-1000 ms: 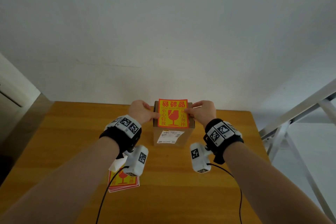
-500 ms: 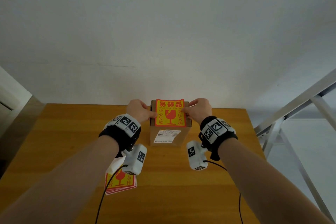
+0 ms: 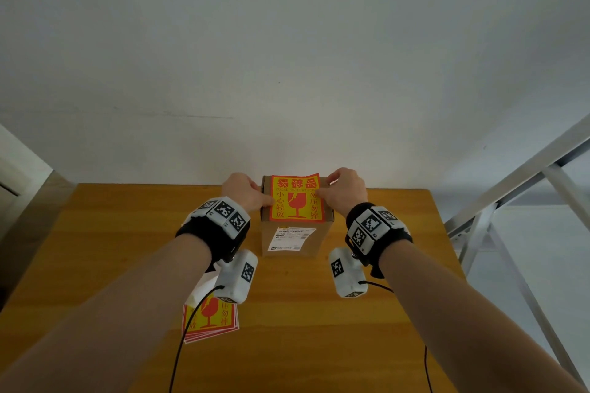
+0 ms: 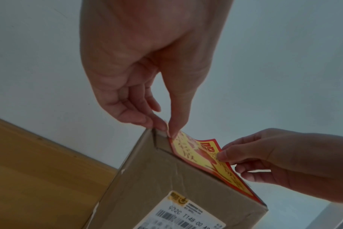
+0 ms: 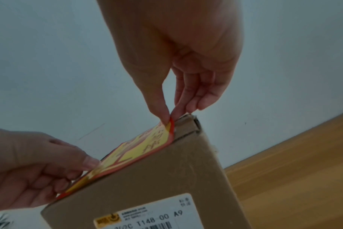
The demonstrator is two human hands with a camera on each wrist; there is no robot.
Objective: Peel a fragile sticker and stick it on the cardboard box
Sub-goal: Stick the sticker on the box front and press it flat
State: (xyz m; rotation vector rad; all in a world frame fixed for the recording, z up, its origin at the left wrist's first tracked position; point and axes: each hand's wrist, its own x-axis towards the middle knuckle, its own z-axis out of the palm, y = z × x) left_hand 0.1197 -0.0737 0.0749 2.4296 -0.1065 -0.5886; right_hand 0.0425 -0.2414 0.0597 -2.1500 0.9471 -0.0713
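A brown cardboard box (image 3: 293,241) stands upright at the far middle of the wooden table (image 3: 127,249). A red and yellow fragile sticker (image 3: 295,198) lies over its top, held by both side edges. My left hand (image 3: 255,196) pinches the sticker's left edge, and my right hand (image 3: 335,191) pinches its right edge. In the left wrist view the left hand (image 4: 167,131) grips the sticker (image 4: 196,152) at the box (image 4: 166,178) corner, with the far edge curling up. In the right wrist view the right hand (image 5: 170,118) holds the sticker (image 5: 145,147) just above the box (image 5: 166,178).
A stack of fragile stickers (image 3: 209,317) lies on the table near my left forearm, with white backing paper beside it. A white wall rises right behind the box. A grey metal frame (image 3: 510,195) stands off the table's right side.
Both hands have lowered the sticker a little onto the box's top, and its near edge now lies along the box's front edge. The box has not moved.
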